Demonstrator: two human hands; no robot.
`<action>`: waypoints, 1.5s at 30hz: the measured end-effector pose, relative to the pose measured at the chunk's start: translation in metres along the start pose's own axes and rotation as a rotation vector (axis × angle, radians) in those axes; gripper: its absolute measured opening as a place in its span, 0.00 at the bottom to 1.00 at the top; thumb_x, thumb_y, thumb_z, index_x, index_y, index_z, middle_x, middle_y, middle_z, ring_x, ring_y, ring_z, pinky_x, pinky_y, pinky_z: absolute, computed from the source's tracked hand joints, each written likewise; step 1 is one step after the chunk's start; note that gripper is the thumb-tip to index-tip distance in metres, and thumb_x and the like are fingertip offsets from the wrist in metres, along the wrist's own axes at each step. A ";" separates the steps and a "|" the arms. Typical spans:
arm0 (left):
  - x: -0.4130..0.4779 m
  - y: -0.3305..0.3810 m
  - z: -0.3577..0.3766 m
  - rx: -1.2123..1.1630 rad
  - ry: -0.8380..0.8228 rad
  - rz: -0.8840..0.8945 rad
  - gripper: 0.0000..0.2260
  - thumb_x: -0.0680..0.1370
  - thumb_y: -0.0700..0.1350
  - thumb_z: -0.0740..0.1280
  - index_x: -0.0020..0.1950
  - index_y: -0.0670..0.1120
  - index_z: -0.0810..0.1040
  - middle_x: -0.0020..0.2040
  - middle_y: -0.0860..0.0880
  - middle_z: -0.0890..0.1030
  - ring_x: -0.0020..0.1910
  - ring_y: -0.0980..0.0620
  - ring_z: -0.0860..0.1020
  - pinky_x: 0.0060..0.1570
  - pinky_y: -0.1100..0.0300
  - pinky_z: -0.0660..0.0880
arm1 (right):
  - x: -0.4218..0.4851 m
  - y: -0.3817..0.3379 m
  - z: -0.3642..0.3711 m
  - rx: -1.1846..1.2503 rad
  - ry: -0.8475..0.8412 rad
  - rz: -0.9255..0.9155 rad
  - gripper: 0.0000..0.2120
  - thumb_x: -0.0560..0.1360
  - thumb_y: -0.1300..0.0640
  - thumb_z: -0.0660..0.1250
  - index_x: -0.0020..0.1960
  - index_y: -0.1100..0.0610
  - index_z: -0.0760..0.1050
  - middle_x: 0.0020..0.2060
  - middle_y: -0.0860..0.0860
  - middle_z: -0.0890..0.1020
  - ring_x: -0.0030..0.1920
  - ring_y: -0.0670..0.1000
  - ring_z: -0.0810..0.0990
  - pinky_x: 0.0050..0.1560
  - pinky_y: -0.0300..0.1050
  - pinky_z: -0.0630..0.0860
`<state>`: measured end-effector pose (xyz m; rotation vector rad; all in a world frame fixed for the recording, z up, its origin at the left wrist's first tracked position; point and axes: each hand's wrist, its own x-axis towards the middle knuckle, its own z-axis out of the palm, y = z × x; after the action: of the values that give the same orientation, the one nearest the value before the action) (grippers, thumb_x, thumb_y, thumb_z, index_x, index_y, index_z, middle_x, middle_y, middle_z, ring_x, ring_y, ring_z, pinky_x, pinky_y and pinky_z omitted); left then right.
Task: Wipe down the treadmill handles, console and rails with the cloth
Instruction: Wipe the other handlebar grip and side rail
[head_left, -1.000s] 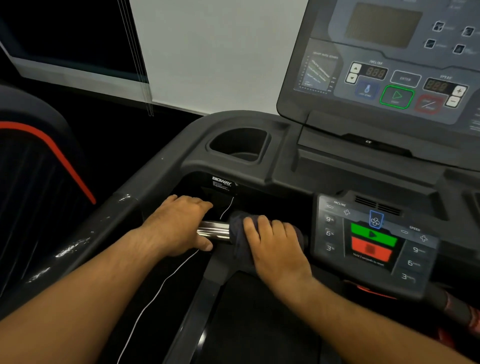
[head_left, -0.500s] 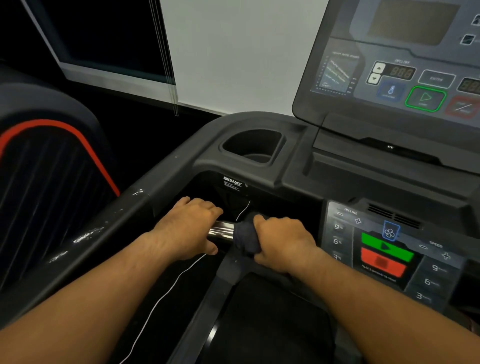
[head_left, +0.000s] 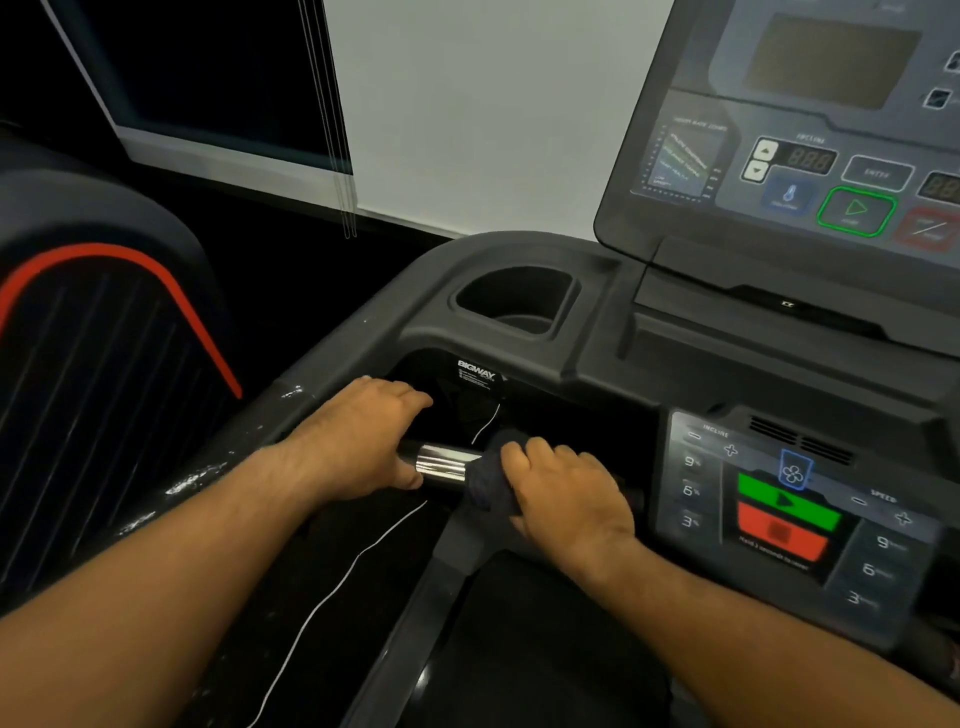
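Note:
A shiny chrome handle bar (head_left: 445, 464) runs across the front of the treadmill below the console. My left hand (head_left: 363, 439) grips the bar's left end, thumb underneath. My right hand (head_left: 563, 496) grips a dark cloth (head_left: 488, 480) wrapped around the bar just right of the bare chrome. Most of the cloth is hidden under my fingers. The lower control panel (head_left: 789, 519) with green and red buttons sits right of my right hand. The upper console (head_left: 810, 156) rises at the top right. The dark left rail (head_left: 249, 431) slopes down to the lower left.
A cup holder (head_left: 514, 301) is sunk into the dash above my hands. A thin white cord (head_left: 353, 566) hangs down from the dash past the bar. Another machine with a red stripe (head_left: 104, 338) stands at the left. The walking belt (head_left: 545, 649) lies below.
My right hand curled round the cloth on the bar after lying flatter on it, and a longer stretch of bare chrome shows between my hands. The camera turned left.

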<state>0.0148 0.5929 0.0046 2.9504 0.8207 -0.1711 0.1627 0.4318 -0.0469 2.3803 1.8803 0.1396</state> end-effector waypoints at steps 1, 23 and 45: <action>0.000 -0.006 -0.006 0.025 0.022 0.013 0.39 0.68 0.61 0.75 0.75 0.50 0.65 0.69 0.52 0.73 0.69 0.53 0.69 0.72 0.57 0.61 | 0.002 0.001 0.000 0.003 -0.013 -0.014 0.25 0.75 0.45 0.66 0.67 0.53 0.65 0.56 0.53 0.76 0.53 0.56 0.79 0.49 0.51 0.73; 0.024 -0.087 -0.035 -0.068 0.028 -0.294 0.27 0.71 0.61 0.74 0.67 0.53 0.76 0.58 0.49 0.81 0.55 0.46 0.79 0.53 0.51 0.77 | 0.039 -0.026 -0.002 0.083 -0.136 -0.006 0.29 0.72 0.32 0.64 0.65 0.49 0.68 0.55 0.50 0.78 0.51 0.55 0.79 0.47 0.49 0.73; 0.021 -0.088 -0.035 -0.108 0.032 -0.297 0.27 0.73 0.61 0.72 0.69 0.52 0.74 0.60 0.50 0.80 0.57 0.48 0.79 0.52 0.54 0.77 | 0.102 -0.049 -0.016 0.309 -0.492 0.005 0.25 0.66 0.39 0.71 0.57 0.49 0.72 0.52 0.50 0.80 0.49 0.56 0.81 0.47 0.47 0.78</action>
<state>-0.0095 0.6822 0.0331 2.7237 1.2283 -0.0921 0.1370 0.5426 -0.0369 2.3039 1.7481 -0.7167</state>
